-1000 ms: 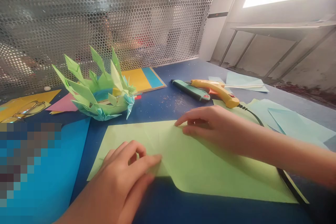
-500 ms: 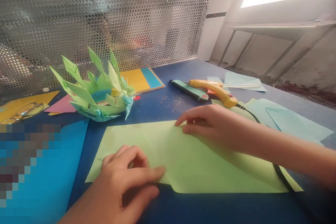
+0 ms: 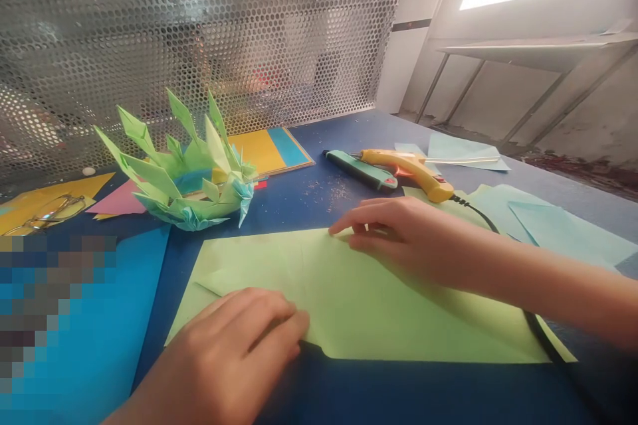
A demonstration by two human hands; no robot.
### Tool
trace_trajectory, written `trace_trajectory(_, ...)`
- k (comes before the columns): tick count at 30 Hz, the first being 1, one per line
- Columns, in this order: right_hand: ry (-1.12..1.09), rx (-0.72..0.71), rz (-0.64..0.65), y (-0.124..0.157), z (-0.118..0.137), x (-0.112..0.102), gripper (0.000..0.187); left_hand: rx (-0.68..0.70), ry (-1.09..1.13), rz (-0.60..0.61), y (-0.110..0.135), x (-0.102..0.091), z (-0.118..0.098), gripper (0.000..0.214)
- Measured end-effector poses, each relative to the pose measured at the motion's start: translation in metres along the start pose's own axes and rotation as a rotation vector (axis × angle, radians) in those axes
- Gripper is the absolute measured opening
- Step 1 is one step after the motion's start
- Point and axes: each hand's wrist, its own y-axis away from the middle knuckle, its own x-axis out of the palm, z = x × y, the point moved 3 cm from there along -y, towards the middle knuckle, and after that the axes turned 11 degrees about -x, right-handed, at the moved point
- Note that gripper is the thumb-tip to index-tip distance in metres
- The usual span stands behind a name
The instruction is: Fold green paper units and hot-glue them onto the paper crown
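Note:
A large sheet of light green paper [image 3: 399,309] lies in front of me, with a crease and a folded flap towards its left end. My left hand [image 3: 244,345] is closed at the near edge, fingers pressed together over the paper and the thumb mostly hidden. On the far edge rests my right hand [image 3: 393,229], its index fingertip touching the paper and its fingers loosely stretched with nothing gripped. Behind the sheet, left of centre, stands a folded green paper ring with upright points [image 3: 187,172] and light blue paper pieces at its base.
Beyond my right hand lie a teal-and-black cutter [image 3: 361,169] and a yellow glue gun [image 3: 411,169], whose black cord [image 3: 541,339] runs past my forearm. Light blue sheets [image 3: 573,229] are at right, a blue sheet [image 3: 109,332] at left, glasses [image 3: 52,209] further back. A perforated metal panel [image 3: 239,33] closes the back.
My left fingers have curled together and drawn slightly back at the near edge, uncovering more of the flap's slanted edge. My right hand stays almost where it was.

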Motion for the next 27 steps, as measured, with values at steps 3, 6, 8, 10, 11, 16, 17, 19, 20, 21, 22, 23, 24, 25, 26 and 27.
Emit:
trace_trajectory(3, -0.002, 0.017, 0.003, 0.0, -0.002, 0.0, 0.026, 0.025, -0.068, 0.016, 0.0, -0.001, -0.004, 0.032)
trace_trajectory(6, 0.003, 0.034, 0.005, 0.001, -0.004, 0.0, 0.025, 0.032, -0.109, 0.028, 0.0, 0.001, -0.007, 0.034)
trace_trajectory(8, 0.003, 0.033, 0.007, 0.001, -0.004, 0.0, 0.024, 0.034, -0.132, 0.029, 0.001, 0.002, -0.008, 0.033)
trace_trajectory(10, 0.0, 0.033, 0.009, 0.0, -0.004, 0.0, 0.024, 0.039, -0.165, 0.03, 0.003, 0.002, -0.008, 0.031)
trace_trajectory(11, -0.002, 0.034, 0.01, 0.001, -0.004, 0.0, 0.024, 0.045, -0.189, 0.037, 0.004, 0.003, -0.007, 0.031)
trace_trajectory(16, -0.007, 0.032, 0.012, 0.001, -0.001, -0.003, 0.024, 0.074, -0.287, 0.119, 0.01, 0.006, -0.003, 0.041)
trace_trajectory(17, -0.008, 0.029, 0.013, 0.001, 0.0, -0.004, 0.025, 0.07, -0.288, 0.142, 0.01, 0.006, -0.002, 0.044)
trace_trajectory(19, -0.014, 0.021, 0.015, 0.001, 0.0, -0.005, 0.025, 0.061, -0.289, 0.178, 0.011, 0.007, 0.0, 0.046)
trace_trajectory(20, -0.017, 0.017, 0.015, 0.001, 0.0, -0.005, 0.025, 0.06, -0.292, 0.184, 0.011, 0.007, 0.001, 0.045)
trace_trajectory(21, -0.022, 0.014, 0.016, 0.001, 0.0, -0.005, 0.025, 0.059, -0.289, 0.185, 0.011, 0.006, 0.001, 0.045)
trace_trajectory(22, -0.026, 0.012, 0.016, 0.001, 0.0, -0.005, 0.025, 0.055, -0.28, 0.182, 0.011, 0.006, 0.002, 0.045)
trace_trajectory(23, -0.03, 0.009, 0.016, 0.001, -0.001, -0.005, 0.025, 0.053, -0.266, 0.175, 0.011, 0.005, 0.002, 0.045)
trace_trajectory(24, -0.034, 0.007, 0.019, 0.001, -0.001, -0.005, 0.024, 0.051, -0.25, 0.167, 0.01, 0.005, 0.002, 0.045)
trace_trajectory(25, -0.038, 0.005, 0.022, 0.001, -0.002, -0.005, 0.024, 0.05, -0.233, 0.161, 0.01, 0.004, 0.002, 0.044)
trace_trajectory(26, -0.042, 0.002, 0.027, 0.001, -0.003, -0.005, 0.024, 0.048, -0.217, 0.156, 0.01, 0.004, 0.002, 0.044)
trace_trajectory(27, -0.045, 0.0, 0.031, 0.001, -0.003, -0.005, 0.025, 0.048, -0.205, 0.153, 0.009, 0.003, 0.002, 0.043)
